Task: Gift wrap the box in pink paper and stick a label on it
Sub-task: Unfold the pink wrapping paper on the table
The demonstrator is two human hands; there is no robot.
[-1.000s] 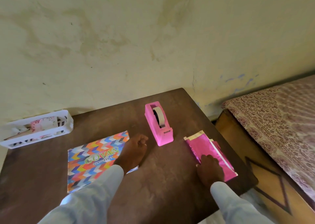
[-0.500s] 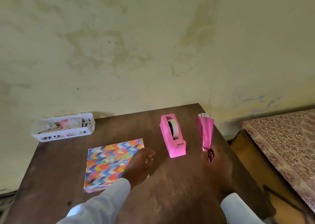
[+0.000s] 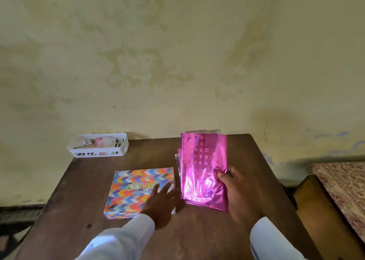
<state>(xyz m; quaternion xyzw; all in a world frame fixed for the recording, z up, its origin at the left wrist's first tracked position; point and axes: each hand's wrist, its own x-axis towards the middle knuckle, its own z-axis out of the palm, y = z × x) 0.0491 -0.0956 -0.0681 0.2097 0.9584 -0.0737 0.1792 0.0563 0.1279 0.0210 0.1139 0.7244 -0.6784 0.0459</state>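
The folded pink paper [image 3: 199,172] was held just right of the box [image 3: 138,182], raised on end above the table [image 3: 88,190]. Its long axis ran upward and away toward the wall, and its shiny patterned face was turned to the camera. It was gripped at its right edge by the right hand [image 3: 235,188], thumb on the front. The left hand [image 3: 162,202] was spread open, fingers straight, over the box's near right corner. The box was laid flat, lettering reading left to right. A white basket [image 3: 98,153] was set beyond the box, to its left.
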